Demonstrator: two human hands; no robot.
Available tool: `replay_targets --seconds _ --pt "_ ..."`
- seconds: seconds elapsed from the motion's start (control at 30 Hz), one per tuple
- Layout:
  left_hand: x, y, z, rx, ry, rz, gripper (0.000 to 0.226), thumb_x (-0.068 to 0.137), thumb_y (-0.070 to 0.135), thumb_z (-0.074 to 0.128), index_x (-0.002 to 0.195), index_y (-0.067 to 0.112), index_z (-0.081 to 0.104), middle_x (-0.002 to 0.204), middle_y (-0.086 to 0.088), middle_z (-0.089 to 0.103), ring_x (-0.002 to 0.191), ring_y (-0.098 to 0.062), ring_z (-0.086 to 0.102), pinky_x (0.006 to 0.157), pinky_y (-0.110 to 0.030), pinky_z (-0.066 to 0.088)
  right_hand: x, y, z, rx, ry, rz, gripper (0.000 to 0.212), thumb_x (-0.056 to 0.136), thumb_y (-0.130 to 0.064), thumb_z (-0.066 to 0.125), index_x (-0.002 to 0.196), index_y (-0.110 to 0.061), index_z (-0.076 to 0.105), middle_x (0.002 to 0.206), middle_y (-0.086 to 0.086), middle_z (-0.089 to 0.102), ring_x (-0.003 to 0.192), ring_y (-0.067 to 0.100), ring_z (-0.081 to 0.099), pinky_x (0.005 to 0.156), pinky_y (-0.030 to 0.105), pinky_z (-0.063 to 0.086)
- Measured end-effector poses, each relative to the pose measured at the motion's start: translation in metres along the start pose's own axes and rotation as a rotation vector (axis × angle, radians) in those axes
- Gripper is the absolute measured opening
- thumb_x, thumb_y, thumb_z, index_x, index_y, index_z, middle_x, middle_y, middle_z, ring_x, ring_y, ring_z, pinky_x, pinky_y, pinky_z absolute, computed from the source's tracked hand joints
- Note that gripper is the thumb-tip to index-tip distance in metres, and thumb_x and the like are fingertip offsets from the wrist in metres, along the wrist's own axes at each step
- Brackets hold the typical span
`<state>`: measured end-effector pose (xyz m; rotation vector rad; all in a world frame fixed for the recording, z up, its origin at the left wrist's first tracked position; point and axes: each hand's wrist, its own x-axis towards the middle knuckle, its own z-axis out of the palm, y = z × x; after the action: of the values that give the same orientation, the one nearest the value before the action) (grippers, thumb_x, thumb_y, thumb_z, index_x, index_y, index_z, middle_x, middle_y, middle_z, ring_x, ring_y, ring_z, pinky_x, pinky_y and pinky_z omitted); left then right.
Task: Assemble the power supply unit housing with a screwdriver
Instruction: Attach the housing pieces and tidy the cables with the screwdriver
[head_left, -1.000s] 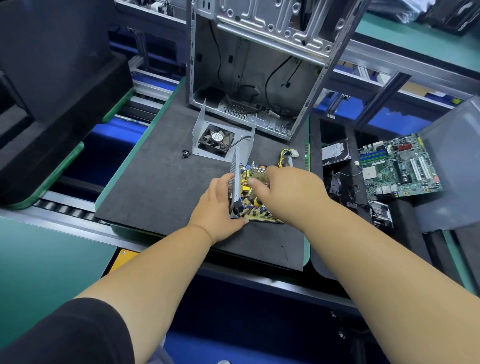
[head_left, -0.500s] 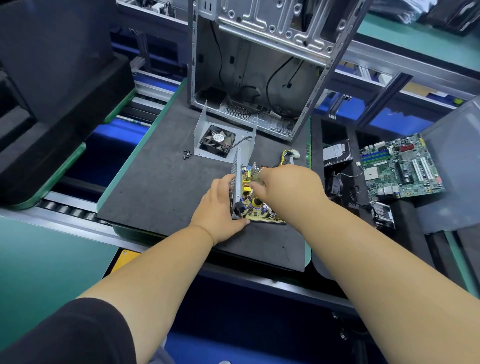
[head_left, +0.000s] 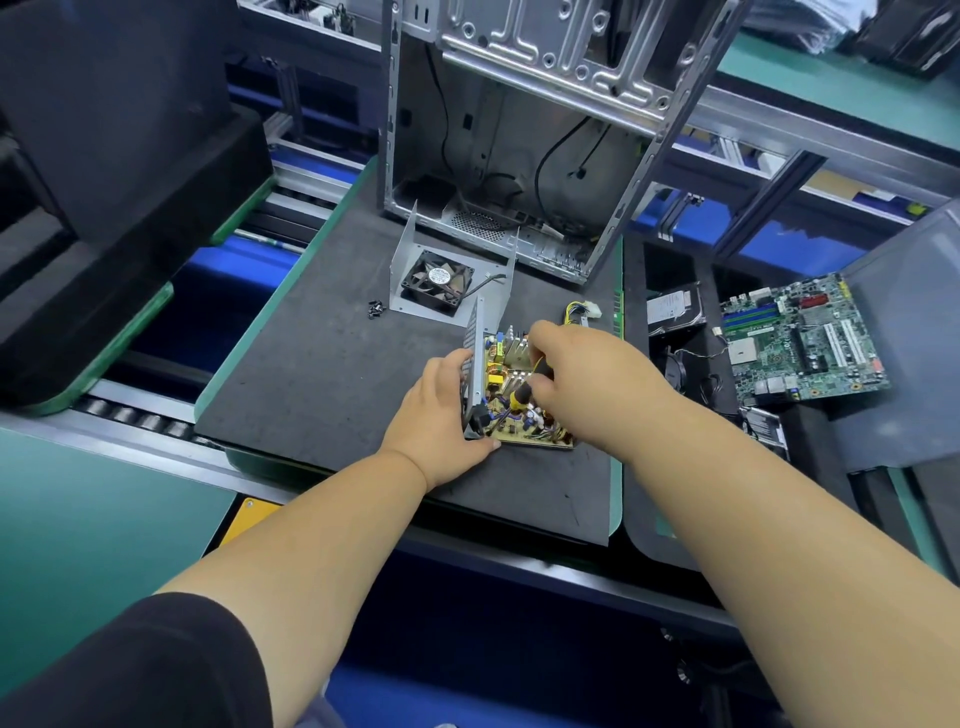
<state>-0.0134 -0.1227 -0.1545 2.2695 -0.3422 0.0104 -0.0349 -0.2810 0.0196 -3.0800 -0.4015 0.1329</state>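
Observation:
The power supply's lower half sits on the black mat (head_left: 322, 374): a metal base with an upright perforated wall (head_left: 474, 358) and a yellow circuit board (head_left: 506, 364) inside. My left hand (head_left: 439, 421) grips that wall at its near corner. Over the board, my right hand (head_left: 592, 384) holds a black and yellow screwdriver (head_left: 522, 396) pointing down into it; the tip is hidden. The other housing half, a bent metal cover with a black fan (head_left: 441, 280), lies just behind. A small pile of black screws (head_left: 375, 309) lies left of the cover.
An open computer case (head_left: 519, 156) stands upright at the back of the mat. A cable plug with yellow wires (head_left: 583, 312) lies by the board. To the right a tray holds a hard drive (head_left: 672, 309) and a green motherboard (head_left: 800, 338). Black foam blocks (head_left: 119, 171) stand left.
My right hand has shifted a little on the board and the screwdriver handle now shows under its fingers. The left hand keeps its hold on the wall.

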Motion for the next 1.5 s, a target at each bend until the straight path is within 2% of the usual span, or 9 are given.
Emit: replay_targets --seconds 0.33,0.5,0.67,1.0,1.1,1.2,1.33,1.43,1.5 --pt "0.0 -0.001 0.0 -0.01 0.0 -0.006 0.107 0.056 0.048 0.082 0.141 0.043 0.016 0.121 0.009 0.036 0.11 -0.021 0.053 0.089 -0.047 0.052 0.006 -0.012 0.016 -0.23 0.055 0.169 0.055 0.102 -0.055 0.027 0.061 -0.02 0.037 0.058 -0.002 0.039 0.051 0.018 0.037 0.047 0.024 0.022" --pt "-0.001 0.0 0.0 -0.007 -0.002 0.005 0.108 0.058 0.047 0.082 0.142 0.04 0.015 0.122 0.007 0.036 0.11 -0.023 0.052 0.088 -0.046 0.051 0.0 -0.014 0.018 -0.045 0.061 0.173 0.03 0.097 -0.044 0.039 0.083 -0.019 0.049 0.07 -0.002 0.045 0.071 0.027 0.048 0.05 0.028 0.023" --pt "-0.001 0.001 -0.001 -0.005 -0.01 -0.004 0.108 0.059 0.046 0.083 0.142 0.04 0.015 0.124 0.007 0.035 0.113 -0.023 0.052 0.09 -0.047 0.051 -0.001 -0.009 0.007 0.056 0.054 0.062 0.015 0.094 -0.027 0.051 0.097 -0.016 0.042 0.093 0.003 0.055 0.076 0.027 0.049 0.058 0.033 0.032" --pt "-0.001 0.001 -0.001 -0.008 -0.007 -0.008 0.109 0.057 0.046 0.083 0.142 0.042 0.013 0.123 0.007 0.035 0.111 -0.022 0.053 0.088 -0.046 0.052 0.008 -0.012 0.014 -0.253 0.058 0.164 0.055 0.1 -0.058 0.031 0.061 -0.02 0.034 0.057 -0.003 0.039 0.048 0.015 0.033 0.047 0.023 0.022" --pt "-0.001 0.001 -0.001 -0.004 -0.005 -0.006 0.109 0.057 0.046 0.083 0.142 0.041 0.014 0.123 0.007 0.036 0.111 -0.022 0.053 0.089 -0.046 0.051 0.006 -0.013 0.018 -0.162 0.033 0.193 0.05 0.1 -0.056 0.031 0.069 -0.019 0.041 0.064 -0.003 0.042 0.059 0.023 0.045 0.05 0.027 0.026" --pt "-0.001 0.001 -0.001 0.0 -0.009 -0.008 0.109 0.059 0.046 0.083 0.142 0.04 0.013 0.124 0.007 0.035 0.112 -0.022 0.052 0.09 -0.046 0.051 0.003 -0.009 0.014 -0.004 0.024 0.144 0.02 0.094 -0.039 0.046 0.093 -0.019 0.044 0.086 -0.001 0.045 0.076 0.026 0.045 0.059 0.033 0.028" --pt "-0.001 0.002 -0.001 0.0 -0.014 -0.013 0.108 0.06 0.047 0.083 0.143 0.041 0.014 0.125 0.007 0.035 0.113 -0.023 0.051 0.091 -0.046 0.051 -0.002 -0.002 0.005 0.103 -0.024 0.025 0.019 0.093 -0.026 0.051 0.109 -0.016 0.049 0.101 0.002 0.051 0.083 0.026 0.05 0.064 0.035 0.038" --pt "-0.001 0.002 -0.001 0.003 -0.009 -0.014 0.108 0.059 0.046 0.083 0.142 0.041 0.014 0.124 0.007 0.035 0.112 -0.023 0.051 0.089 -0.047 0.051 -0.002 -0.001 0.005 0.046 0.022 -0.029 0.017 0.098 -0.031 0.05 0.106 -0.017 0.05 0.095 0.001 0.056 0.082 0.027 0.055 0.066 0.037 0.048" --pt "-0.001 0.002 -0.001 0.004 -0.007 -0.012 0.109 0.059 0.046 0.083 0.142 0.041 0.014 0.123 0.007 0.035 0.112 -0.023 0.051 0.088 -0.047 0.051 0.001 -0.001 0.007 -0.027 0.036 -0.026 0.026 0.099 -0.043 0.05 0.099 -0.017 0.048 0.077 -0.003 0.049 0.076 0.026 0.052 0.058 0.034 0.042"
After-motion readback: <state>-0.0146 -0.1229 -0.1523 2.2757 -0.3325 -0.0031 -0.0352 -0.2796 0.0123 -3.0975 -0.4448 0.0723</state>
